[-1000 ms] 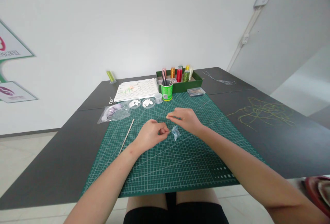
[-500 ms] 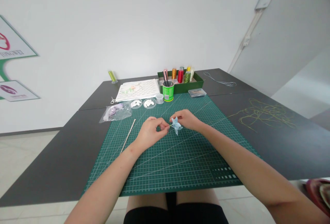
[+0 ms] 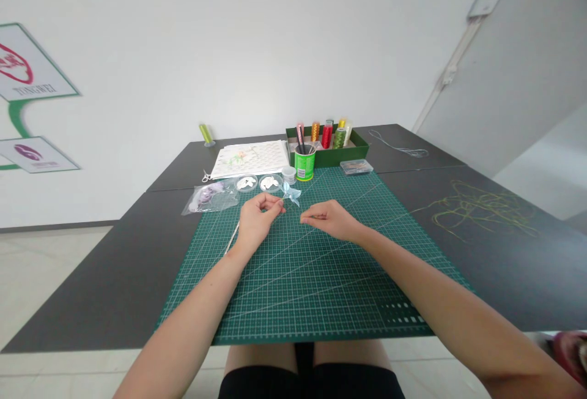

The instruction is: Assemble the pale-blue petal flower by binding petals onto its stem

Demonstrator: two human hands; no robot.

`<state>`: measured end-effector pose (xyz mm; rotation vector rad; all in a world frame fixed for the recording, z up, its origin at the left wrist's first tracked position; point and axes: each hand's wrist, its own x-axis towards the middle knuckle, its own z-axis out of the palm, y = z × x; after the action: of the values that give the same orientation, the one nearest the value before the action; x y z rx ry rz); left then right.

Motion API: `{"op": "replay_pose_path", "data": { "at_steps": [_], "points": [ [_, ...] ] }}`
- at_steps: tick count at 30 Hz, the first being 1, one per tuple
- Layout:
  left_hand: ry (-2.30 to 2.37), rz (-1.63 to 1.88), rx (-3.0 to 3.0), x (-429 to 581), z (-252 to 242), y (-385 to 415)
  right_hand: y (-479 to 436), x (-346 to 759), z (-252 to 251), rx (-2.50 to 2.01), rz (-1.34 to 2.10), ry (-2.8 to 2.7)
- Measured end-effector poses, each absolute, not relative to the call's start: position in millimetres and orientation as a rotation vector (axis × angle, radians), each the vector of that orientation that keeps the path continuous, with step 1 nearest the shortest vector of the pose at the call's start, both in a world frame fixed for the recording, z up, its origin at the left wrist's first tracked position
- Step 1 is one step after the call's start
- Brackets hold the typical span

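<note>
A small pale blue flower-shaped piece [image 3: 290, 193] is held just above the green cutting mat [image 3: 321, 276], at the fingertips of my left hand [image 3: 257, 218], which is pinched shut on its stem. My right hand [image 3: 330, 220] hovers a little to the right of it, fingers curled with thumb and forefinger pressed together; what they hold is too thin to name. A long thin metal rod [image 3: 232, 237] lies on the mat, partly under my left wrist.
Behind the hands stand a green cup of tools [image 3: 305, 163], a green box with thread spools [image 3: 332, 142], small round dishes [image 3: 259, 183], a clear bag [image 3: 208, 198], a printed sheet [image 3: 252, 158] and a small clear case [image 3: 356, 167]. Tangled yellow-green thread [image 3: 481, 209] lies at right.
My left hand has carried the blue flower piece away from me, toward the dishes. My right hand has let go of it and drawn apart to the right. The view has shifted slightly.
</note>
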<state>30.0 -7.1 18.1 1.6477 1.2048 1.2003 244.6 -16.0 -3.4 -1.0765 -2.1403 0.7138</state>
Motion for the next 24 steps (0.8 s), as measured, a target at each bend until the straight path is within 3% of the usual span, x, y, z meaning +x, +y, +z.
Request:
{"op": "replay_pose_path", "data": {
  "at_steps": [10, 24],
  "points": [
    [1.302, 1.084, 1.643, 25.7, 8.1, 0.7, -30.9, 238.7, 12.5, -0.919, 0.448, -2.225],
    [1.090, 0.530, 1.913, 34.2, 9.6, -16.8, -31.9, 242.8, 17.6, -0.947, 0.204, -2.047]
  ]
}}
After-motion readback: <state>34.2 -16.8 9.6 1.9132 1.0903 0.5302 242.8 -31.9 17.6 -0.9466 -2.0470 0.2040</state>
